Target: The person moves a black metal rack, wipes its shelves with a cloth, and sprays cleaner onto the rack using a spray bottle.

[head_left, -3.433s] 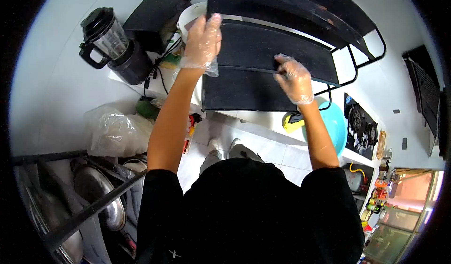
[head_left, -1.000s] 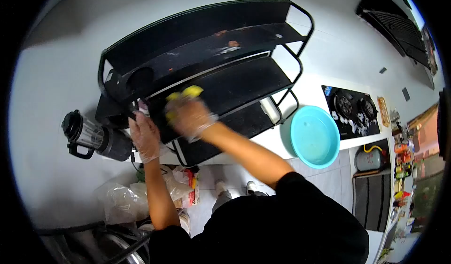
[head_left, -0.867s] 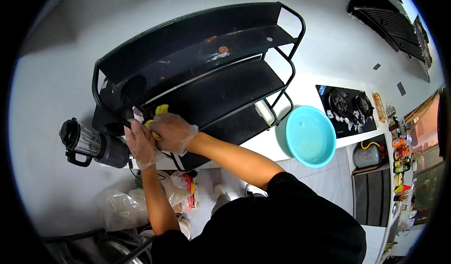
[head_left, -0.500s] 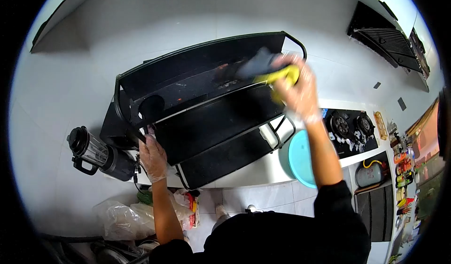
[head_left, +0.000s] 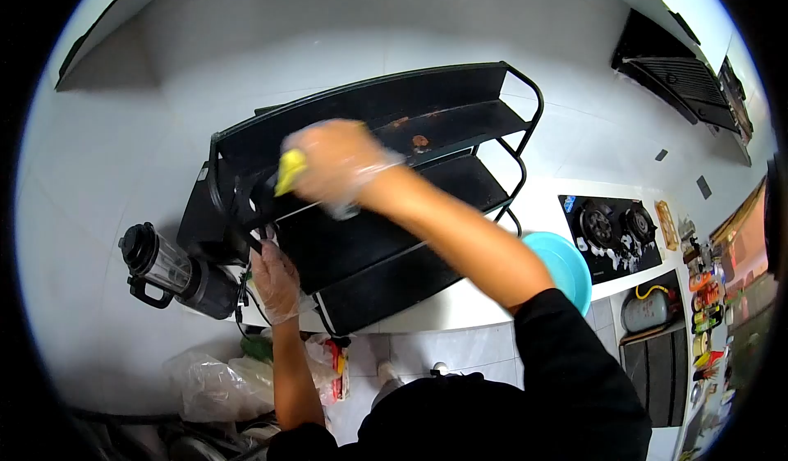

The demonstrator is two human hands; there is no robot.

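Observation:
A black three-tier rack (head_left: pixel 394 243) stands on the white counter. My right hand (head_left: pixel 332 161), in a clear plastic glove and slightly blurred, grips a yellow cloth (head_left: pixel 290 171) over the left part of the top shelf. Part of the cloth looks dark. Reddish-brown marks (head_left: pixel 420 141) show on the top shelf to the right of that hand. My left hand (head_left: pixel 277 280), also gloved, is closed around the rack's left frame, low on that side; its fingertips are partly hidden.
A blender (head_left: pixel 176 270) and a black box-shaped appliance (head_left: pixel 199 223) are left of the rack. To the right are a turquoise basin (head_left: pixel 562 268) and a gas stove (head_left: pixel 611 235) with white foam. Plastic bags (head_left: pixel 217 387) lie at lower left; a gas cylinder (head_left: pixel 646 309) sits under the counter.
My right hand has swept the cloth from the top shelf's right end to its left part. Earlier it picked up the cloth, which lay near the basin. My left hand stays at the left frame.

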